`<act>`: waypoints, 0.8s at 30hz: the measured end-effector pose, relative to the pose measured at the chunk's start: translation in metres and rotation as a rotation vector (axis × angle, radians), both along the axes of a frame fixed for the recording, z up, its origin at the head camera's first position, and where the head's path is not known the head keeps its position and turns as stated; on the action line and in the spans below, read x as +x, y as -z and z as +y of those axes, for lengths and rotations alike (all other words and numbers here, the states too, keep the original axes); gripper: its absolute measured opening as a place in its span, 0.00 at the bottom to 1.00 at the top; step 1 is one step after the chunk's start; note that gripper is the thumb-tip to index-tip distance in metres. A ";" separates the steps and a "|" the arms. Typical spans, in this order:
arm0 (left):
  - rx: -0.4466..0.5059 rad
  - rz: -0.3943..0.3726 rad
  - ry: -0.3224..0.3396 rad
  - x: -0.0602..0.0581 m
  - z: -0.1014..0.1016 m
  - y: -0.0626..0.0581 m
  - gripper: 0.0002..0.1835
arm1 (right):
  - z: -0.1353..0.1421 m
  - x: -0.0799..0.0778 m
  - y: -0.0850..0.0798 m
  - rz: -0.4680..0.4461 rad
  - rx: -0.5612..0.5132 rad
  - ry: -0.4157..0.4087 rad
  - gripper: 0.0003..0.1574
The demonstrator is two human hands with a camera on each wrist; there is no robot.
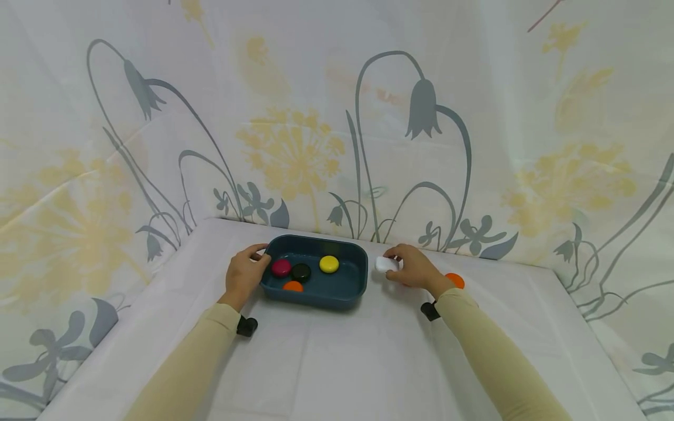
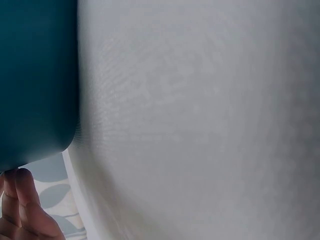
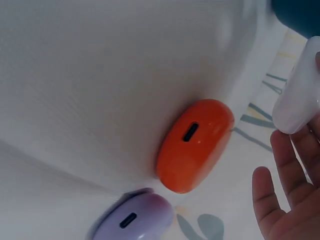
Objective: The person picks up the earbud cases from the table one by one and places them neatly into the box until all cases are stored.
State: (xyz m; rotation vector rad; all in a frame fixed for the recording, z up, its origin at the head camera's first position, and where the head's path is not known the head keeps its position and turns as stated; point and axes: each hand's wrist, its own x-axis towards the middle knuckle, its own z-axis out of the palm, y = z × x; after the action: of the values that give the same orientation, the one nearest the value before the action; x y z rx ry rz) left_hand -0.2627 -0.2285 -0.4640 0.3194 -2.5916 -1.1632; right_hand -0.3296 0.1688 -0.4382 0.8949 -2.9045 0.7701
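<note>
Pinching white piece btwn thumb & fingers: R hand, nr tray L hand grips.

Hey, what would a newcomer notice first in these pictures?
Likely the dark blue tray near the head view's centre, with a yellow piece inside and the left hand at its left end. Then the white piece in the right hand, right of the tray. A glossy orange piece stands out mid-frame in the right wrist view.
</note>
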 end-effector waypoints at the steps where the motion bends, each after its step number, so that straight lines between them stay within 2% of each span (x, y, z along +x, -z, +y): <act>1: 0.003 0.001 -0.001 0.000 0.000 0.000 0.20 | 0.000 0.000 0.001 0.003 0.006 0.005 0.21; 8: 0.005 0.004 -0.005 0.000 0.001 -0.001 0.20 | 0.003 -0.002 0.009 0.027 0.075 0.042 0.23; 17: 0.003 0.006 -0.004 0.001 0.002 -0.001 0.20 | 0.006 -0.001 0.014 0.003 0.114 0.058 0.24; 24: 0.000 0.013 -0.004 0.000 0.001 -0.001 0.20 | 0.006 -0.001 0.016 0.035 0.127 0.056 0.23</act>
State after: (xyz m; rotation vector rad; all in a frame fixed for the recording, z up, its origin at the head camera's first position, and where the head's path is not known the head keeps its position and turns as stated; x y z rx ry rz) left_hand -0.2623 -0.2270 -0.4631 0.3157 -2.5782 -1.1605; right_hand -0.3311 0.1751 -0.4539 0.8231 -2.9612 0.5666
